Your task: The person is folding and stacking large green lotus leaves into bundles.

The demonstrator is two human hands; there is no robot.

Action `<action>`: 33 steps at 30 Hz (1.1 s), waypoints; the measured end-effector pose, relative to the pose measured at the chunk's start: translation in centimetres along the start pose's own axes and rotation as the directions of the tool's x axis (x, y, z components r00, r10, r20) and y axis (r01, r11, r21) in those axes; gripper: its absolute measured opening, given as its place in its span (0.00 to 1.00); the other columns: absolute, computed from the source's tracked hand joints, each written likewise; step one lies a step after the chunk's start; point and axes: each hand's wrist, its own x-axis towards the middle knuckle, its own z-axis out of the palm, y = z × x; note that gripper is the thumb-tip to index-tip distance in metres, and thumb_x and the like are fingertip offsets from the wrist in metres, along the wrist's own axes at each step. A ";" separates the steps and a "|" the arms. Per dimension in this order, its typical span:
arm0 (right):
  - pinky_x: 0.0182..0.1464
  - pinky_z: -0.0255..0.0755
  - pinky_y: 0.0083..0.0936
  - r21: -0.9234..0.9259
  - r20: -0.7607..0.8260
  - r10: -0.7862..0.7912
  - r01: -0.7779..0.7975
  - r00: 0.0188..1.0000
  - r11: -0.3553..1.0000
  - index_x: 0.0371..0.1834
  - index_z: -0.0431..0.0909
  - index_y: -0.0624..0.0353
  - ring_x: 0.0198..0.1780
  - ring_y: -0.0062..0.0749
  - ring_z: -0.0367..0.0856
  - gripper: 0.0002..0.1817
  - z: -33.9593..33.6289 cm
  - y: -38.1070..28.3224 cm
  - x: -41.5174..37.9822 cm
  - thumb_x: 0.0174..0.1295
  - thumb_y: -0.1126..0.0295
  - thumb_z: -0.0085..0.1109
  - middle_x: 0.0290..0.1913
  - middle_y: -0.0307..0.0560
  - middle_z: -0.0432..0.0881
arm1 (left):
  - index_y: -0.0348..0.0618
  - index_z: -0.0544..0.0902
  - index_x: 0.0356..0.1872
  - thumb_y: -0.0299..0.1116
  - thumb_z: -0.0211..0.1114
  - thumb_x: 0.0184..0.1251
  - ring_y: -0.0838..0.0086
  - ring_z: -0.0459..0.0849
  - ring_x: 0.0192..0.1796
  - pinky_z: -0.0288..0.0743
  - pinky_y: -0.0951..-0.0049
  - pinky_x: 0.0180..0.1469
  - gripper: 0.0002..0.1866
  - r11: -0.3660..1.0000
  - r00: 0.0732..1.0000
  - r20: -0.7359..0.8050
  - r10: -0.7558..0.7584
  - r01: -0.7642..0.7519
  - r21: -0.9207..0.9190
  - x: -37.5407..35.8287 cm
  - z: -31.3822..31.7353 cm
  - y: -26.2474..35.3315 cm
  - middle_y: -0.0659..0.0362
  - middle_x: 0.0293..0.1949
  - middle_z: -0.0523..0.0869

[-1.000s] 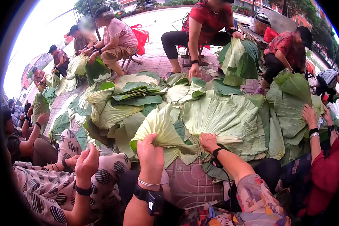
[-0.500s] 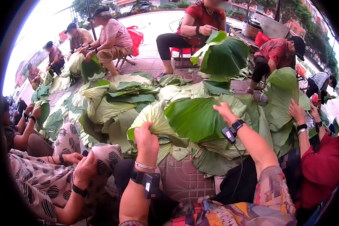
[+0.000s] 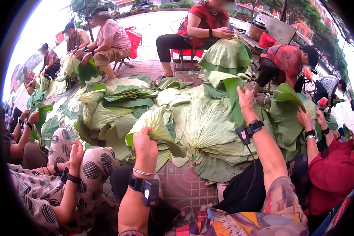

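My left hand (image 3: 145, 147) is closed on a pale, pleated lotus leaf (image 3: 155, 126), which fans out and droops to the right of my fingers. Farther right and higher, my right hand (image 3: 246, 103) pinches another lotus leaf (image 3: 234, 98). That leaf hangs folded, with a green face toward me and a pale top edge. The two held leaves are apart. Below and between my hands a broad pale leaf (image 3: 198, 129) lies spread over a wide heap of leaves (image 3: 118, 118). The fingertips of my right hand are partly hidden.
At my left sits a person in patterned clothes (image 3: 98, 169); at my right, one in a red top (image 3: 334, 169) holds a leaf (image 3: 289, 110). Across the heap another person lowers a leaf bundle (image 3: 226, 57). Brick paving (image 3: 185, 183) shows before my knees. A cable (image 3: 253, 173) hangs from my right wrist.
My right hand has moved up and away from my left, and the leaf at it now hangs folded, exposing the pale leaf beneath. My left hand keeps its leaf.
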 end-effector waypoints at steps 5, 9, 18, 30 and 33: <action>0.36 0.68 0.28 -0.096 0.238 0.185 -0.167 0.954 0.981 0.36 0.78 0.65 0.30 0.28 0.74 0.16 1.4 2.0 -2.4 0.55 0.61 0.56 0.28 0.46 0.80 | 0.36 0.72 0.33 0.19 0.57 0.49 0.68 0.76 0.37 0.72 0.66 0.38 0.08 1.000 0.999 0.034 -0.001 0.001 -0.013 -0.5 0.8 0.1 0.56 0.34 0.76; 0.39 0.67 0.28 -0.154 0.283 0.340 -0.308 0.897 0.939 0.39 0.77 0.65 0.34 0.26 0.73 0.16 1.7 4.8 -1.7 0.55 0.62 0.58 0.31 0.44 0.79 | 0.35 0.73 0.32 0.19 0.57 0.49 0.68 0.77 0.37 0.71 0.68 0.37 0.07 0.999 0.999 0.034 0.004 -0.003 -0.039 -0.7 0.9 0.3 0.57 0.33 0.76; 0.34 0.63 0.27 -0.047 0.018 0.090 -0.089 0.996 0.995 0.37 0.74 0.65 0.28 0.25 0.63 0.16 -0.8 1.2 -0.8 0.58 0.61 0.54 0.24 0.41 0.71 | 0.36 0.73 0.30 0.19 0.57 0.48 0.67 0.77 0.34 0.73 0.65 0.37 0.06 0.999 0.996 -0.072 0.045 -0.047 -0.020 -0.3 -0.2 0.8 0.57 0.31 0.76; 0.48 0.68 0.27 0.073 -0.152 -0.322 0.336 0.934 0.939 0.52 0.71 0.58 0.44 0.43 0.77 0.20 2.9 -3.2 -1.3 0.64 0.56 0.47 0.45 0.57 0.78 | 0.36 0.74 0.36 0.19 0.57 0.50 0.67 0.77 0.38 0.73 0.68 0.41 0.10 0.999 0.999 -0.022 0.026 -0.025 0.026 -1.7 0.1 1.0 0.56 0.34 0.77; 0.47 0.67 0.34 -0.187 0.194 -0.269 0.304 0.944 0.934 0.51 0.72 0.54 0.42 0.45 0.78 0.17 6.7 0.1 -5.5 0.61 0.60 0.48 0.44 0.53 0.78 | 0.36 0.74 0.37 0.19 0.57 0.50 0.67 0.78 0.38 0.73 0.68 0.41 0.11 1.000 1.000 0.008 -0.009 0.009 0.019 -2.4 0.8 1.0 0.57 0.35 0.77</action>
